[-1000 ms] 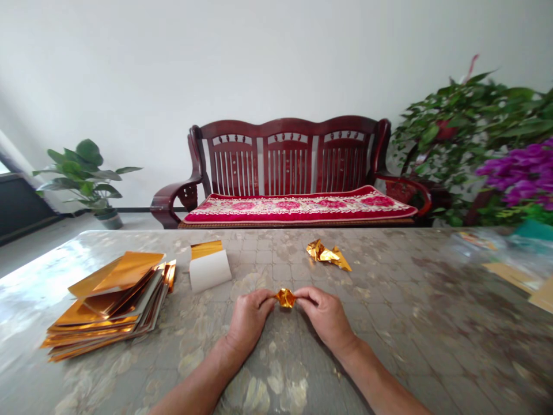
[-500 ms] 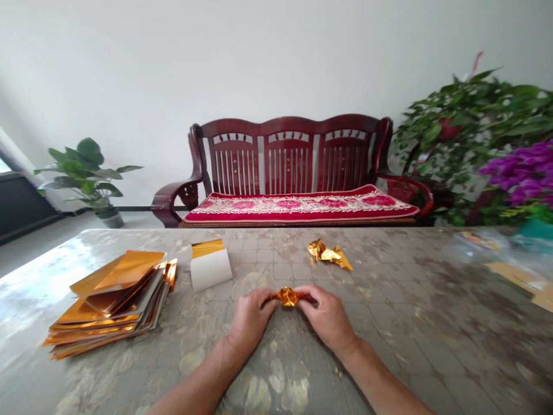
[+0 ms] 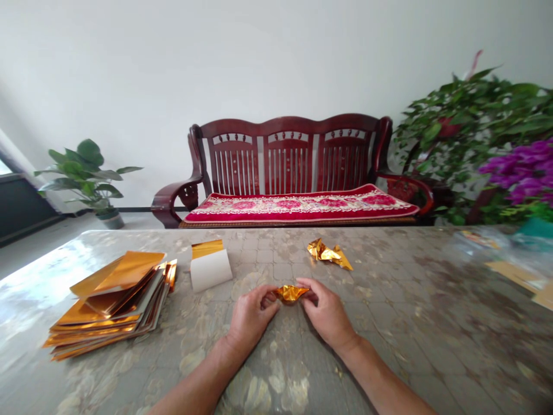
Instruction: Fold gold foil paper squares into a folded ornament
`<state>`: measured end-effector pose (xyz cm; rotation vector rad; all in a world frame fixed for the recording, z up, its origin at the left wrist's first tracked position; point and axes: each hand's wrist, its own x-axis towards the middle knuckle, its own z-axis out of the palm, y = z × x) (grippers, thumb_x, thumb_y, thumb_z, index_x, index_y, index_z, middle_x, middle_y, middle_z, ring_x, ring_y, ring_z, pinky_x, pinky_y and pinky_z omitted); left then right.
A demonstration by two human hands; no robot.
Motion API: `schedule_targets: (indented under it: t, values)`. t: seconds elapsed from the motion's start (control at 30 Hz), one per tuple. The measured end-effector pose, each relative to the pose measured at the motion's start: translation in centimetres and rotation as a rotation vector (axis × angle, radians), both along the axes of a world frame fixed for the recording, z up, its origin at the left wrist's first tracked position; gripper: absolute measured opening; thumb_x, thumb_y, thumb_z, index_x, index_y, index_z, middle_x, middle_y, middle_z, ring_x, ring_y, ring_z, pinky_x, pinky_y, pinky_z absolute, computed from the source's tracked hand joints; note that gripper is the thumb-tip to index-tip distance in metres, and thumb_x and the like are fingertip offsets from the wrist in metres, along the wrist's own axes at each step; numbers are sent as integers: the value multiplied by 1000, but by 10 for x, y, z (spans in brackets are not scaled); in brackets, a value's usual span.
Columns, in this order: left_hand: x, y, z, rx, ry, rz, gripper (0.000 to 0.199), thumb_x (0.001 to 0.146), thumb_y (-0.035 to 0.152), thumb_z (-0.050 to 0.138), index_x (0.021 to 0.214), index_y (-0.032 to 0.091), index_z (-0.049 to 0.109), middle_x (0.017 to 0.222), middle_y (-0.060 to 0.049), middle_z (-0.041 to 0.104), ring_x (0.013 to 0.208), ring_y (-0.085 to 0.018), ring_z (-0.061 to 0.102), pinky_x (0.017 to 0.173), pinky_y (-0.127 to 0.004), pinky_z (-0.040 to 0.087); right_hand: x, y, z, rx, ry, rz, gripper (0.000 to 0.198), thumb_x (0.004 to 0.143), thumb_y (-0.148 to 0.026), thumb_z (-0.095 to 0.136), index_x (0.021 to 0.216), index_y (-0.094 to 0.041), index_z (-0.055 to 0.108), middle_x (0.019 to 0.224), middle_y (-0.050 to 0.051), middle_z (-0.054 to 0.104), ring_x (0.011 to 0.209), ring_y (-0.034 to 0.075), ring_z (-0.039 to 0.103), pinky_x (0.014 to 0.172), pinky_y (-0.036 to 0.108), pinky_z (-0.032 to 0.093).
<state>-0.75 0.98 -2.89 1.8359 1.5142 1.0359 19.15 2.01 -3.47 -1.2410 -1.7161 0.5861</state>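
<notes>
Between my hands is a small folded gold paper ingot (image 3: 292, 293), boat-shaped with pointed ends, just above or on the table. My left hand (image 3: 254, 308) pinches its left tip between thumb and fingers. At its right tip, my right hand (image 3: 325, 311) grips it the same way. Both tips are partly hidden by the fingers. Beyond my right hand lies a second piece of folded gold paper (image 3: 329, 254), crumpled and tapering to a flat point. Ahead of my left hand rests a loose sheet (image 3: 211, 271), its pale back up and a gold strip showing.
A tall, uneven stack of gold paper (image 3: 108, 311) occupies the left of the patterned table (image 3: 389, 346). Plastic bags (image 3: 484, 242) and tan card pieces (image 3: 514, 276) lie at the right edge. Behind the table stand a wooden bench (image 3: 288, 161) and potted plants (image 3: 88, 178).
My fingers have shifted outward and loosened a little along the ends, so more of the gold paper ingot shows, wider than before. The papers on the table have stayed put.
</notes>
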Motion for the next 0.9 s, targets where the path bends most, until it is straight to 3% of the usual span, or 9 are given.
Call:
schedule_targets:
  t: [0.27,0.67,0.8,0.9]
  values:
    - [-1,1,-1,13,20,11,31,77,16,62,107,23,69,89,2,73,60,-10,61,61,-21,47,1,4,-4,-26,74,-10,52,70,-2,40,113,-19,65,103,6,75,94,18,72,89,34,56]
    - [0,0,3,-27,59,-30,31,76,20,63,106,25,69,88,2,73,62,-11,62,60,-21,46,0,5,-9,-9,178,-16,66,51,-3,37,106,-22,68,98,2,73,91,16,71,85,31,58]
    - [0,1,2,-55,26,-50,44,72,17,62,116,24,64,90,3,72,61,-10,62,60,-20,47,6,5,-1,115,174,-68,60,56,-4,38,104,-22,68,102,3,72,94,17,68,85,33,56]
    - [0,3,1,-68,12,-56,49,71,15,60,119,23,61,91,3,71,58,-9,61,59,-20,47,14,5,17,256,229,-143,43,66,-6,41,96,-21,68,97,4,70,88,18,66,82,34,55]
